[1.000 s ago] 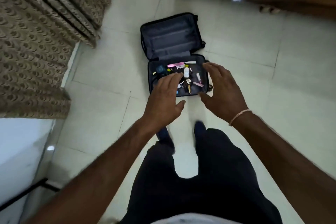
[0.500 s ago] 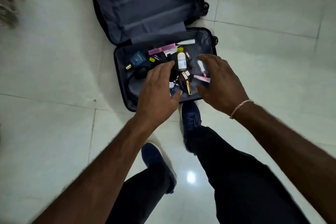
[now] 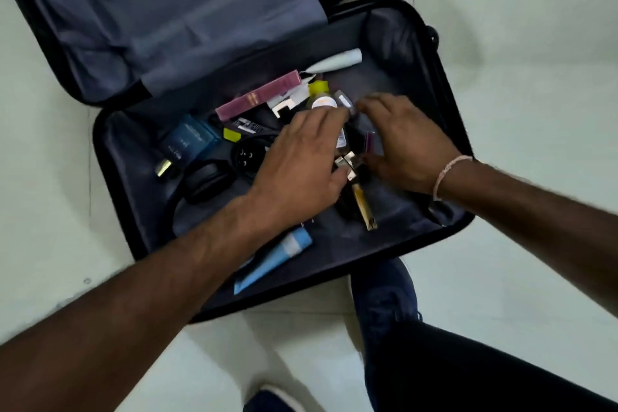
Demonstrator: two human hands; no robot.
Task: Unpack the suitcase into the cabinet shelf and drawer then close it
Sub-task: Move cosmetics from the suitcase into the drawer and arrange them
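I'm now dropping both hands, left hand (image 3: pixel 301 157) and right hand (image 3: pixel 406 140), from hovering into the suitcase (image 3: pixel 444 84), fingers spread and gripping nothing yet, so unpacking is only starting.

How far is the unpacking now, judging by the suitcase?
Done: the suitcase lies open on the floor. In hand: the left hand and right hand reach into the pile around the yellow-capped bottle; whether they grip anything is unclear. Left: the pink box, blue tube and everything else remain inside.
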